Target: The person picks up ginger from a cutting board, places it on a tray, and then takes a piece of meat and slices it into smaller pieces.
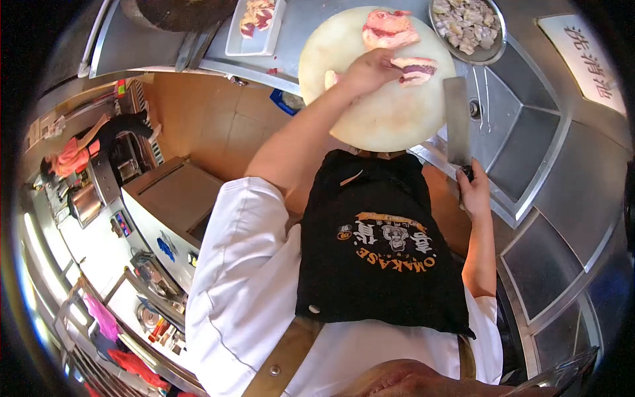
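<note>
My left hand [368, 71] pinches the end of a strip of raw meat [417, 71] with a pale fatty edge, which lies on a round, pale chopping board [383, 126]. A larger chunk of raw meat [389, 29] sits just beyond it on the board. Partly covered by my left wrist is a small pale piece of meat [331, 79]. My right hand [473, 188] is closed round the dark handle of a cleaver [456, 122]. Its broad blade stands beside the board's right edge, apart from the meat.
A white tray [271, 45] with cut meat is at the back left. At the back right, a long-handled strainer [501, 46] full of chopped pieces rests over a metal sink [542, 132]. A blue container [286, 101] sits low left. Another person [73, 155] is farther off left.
</note>
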Demonstrator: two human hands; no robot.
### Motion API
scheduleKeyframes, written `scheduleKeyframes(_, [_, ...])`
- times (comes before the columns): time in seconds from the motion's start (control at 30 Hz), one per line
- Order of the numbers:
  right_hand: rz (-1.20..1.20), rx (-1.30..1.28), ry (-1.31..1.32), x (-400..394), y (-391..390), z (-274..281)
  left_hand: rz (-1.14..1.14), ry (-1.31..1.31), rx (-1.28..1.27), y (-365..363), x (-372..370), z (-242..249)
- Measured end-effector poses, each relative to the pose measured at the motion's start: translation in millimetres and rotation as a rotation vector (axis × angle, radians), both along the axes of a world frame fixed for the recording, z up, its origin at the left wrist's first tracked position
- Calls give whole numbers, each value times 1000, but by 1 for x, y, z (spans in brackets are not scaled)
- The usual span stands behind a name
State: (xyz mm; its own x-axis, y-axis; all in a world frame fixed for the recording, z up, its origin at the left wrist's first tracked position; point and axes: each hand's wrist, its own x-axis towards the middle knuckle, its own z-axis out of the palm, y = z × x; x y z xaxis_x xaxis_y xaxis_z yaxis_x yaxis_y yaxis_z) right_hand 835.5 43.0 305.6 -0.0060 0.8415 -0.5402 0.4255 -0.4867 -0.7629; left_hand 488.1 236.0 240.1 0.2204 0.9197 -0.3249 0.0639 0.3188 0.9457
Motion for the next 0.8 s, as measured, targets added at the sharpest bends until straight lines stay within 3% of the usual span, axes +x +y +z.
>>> scheduleKeyframes(0.1, [13,201,157,-18,2,8,-552,722,672,-7,-74,17])
scheduleKeyframes(0.2, [-101,-74,524,-46,22,39,-751,860,449,-29,-108,20])
scheduleKeyframes(0.23, [-16,-113,418,-51,28,36,-729,821,377,-35,-110,21])
scheduleKeyframes(0.3, [161,-187,205,-62,46,27,-460,870,318,-57,-103,26])
scheduleKeyframes(0.47, [372,222,-83,-121,73,-12,284,862,220,-88,-41,6])
scheduleKeyframes(0.6, [422,180,-162,-137,92,-11,388,701,312,-96,-26,6])
scheduleKeyframes(0.7, [442,186,-190,-142,96,-1,142,753,934,-89,-43,-10])
scheduleKeyframes(0.8, [553,313,-296,-137,92,19,120,710,942,-82,-40,-19])
